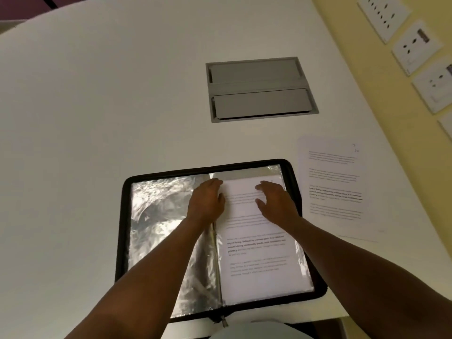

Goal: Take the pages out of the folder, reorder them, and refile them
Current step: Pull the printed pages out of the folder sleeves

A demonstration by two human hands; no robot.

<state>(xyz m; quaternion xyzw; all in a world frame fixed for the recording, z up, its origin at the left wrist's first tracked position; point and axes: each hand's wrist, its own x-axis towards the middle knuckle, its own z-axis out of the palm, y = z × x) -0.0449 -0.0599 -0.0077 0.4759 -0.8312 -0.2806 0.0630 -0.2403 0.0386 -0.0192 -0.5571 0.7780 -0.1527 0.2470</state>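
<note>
Both hands, left hand (208, 199) and right hand (274, 201), are lying flat, fingers relaxed, on the folder's (307, 280) thin, floppy page (256, 253), probably best lifted by its edge.

A white counter (102, 113) fills most of the view, its far edge curving away at the upper left. Set flush into its surface, toward the far right, is a grey rectangular hatch (260, 89) with two long flaps lying side by side, both closed. Along the right runs a pale yellow wall (347, 18) carrying a row of white socket plates (415, 46), each dotted with dark pin holes. A strip of dark purple floor (17, 6) shows beyond the counter at the upper left corner.
</note>
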